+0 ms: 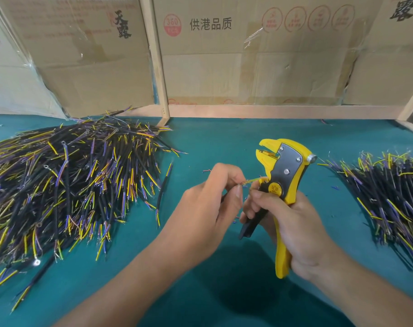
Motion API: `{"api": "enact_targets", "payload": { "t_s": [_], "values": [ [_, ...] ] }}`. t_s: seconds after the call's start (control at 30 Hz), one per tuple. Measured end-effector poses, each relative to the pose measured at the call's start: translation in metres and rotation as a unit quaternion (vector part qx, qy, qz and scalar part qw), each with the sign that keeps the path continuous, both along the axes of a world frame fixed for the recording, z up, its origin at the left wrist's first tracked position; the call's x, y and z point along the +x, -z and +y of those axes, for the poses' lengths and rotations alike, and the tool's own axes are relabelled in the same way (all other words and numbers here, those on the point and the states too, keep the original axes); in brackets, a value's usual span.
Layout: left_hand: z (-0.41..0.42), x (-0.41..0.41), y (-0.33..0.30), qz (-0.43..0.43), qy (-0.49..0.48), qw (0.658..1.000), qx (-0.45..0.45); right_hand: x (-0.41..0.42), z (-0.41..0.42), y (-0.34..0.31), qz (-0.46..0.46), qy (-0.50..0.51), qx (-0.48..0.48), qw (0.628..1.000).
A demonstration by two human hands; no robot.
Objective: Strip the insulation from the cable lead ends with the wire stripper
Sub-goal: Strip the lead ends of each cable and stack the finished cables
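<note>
Both hands meet above the teal table: the left hand pinches a thin yellow-green lead between thumb and forefinger, its tip pointing at the tool, while the right hand is wrapped around the handles of the yellow wire stripper, held upright with its jaws apart above the lead. A big heap of black cables lies to the left, a smaller pile to the right, and cardboard boxes stand behind a wooden frame
</note>
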State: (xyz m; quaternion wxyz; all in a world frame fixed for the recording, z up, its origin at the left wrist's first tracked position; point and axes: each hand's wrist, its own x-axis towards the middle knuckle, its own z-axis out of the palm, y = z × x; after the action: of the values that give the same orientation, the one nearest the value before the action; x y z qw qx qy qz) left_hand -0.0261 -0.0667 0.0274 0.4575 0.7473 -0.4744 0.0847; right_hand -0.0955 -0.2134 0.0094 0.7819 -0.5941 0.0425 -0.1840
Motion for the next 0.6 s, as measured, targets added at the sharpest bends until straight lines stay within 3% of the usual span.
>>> {"api": "enact_targets", "payload": {
  "t_s": [0.43, 0.6],
  "values": [
    [-0.0032, -0.0027, -0.0028, -0.045, -0.041, 0.997, 0.055, 0.0, 0.0001, -0.0053, -0.004, -0.017, 0.015, 1.0],
    [-0.0033, -0.0021, -0.002, -0.03, -0.039, 0.996, 0.075, -0.0024, -0.0005, -0.0043, -0.011, 0.005, -0.039, 0.999]
  ]
}}
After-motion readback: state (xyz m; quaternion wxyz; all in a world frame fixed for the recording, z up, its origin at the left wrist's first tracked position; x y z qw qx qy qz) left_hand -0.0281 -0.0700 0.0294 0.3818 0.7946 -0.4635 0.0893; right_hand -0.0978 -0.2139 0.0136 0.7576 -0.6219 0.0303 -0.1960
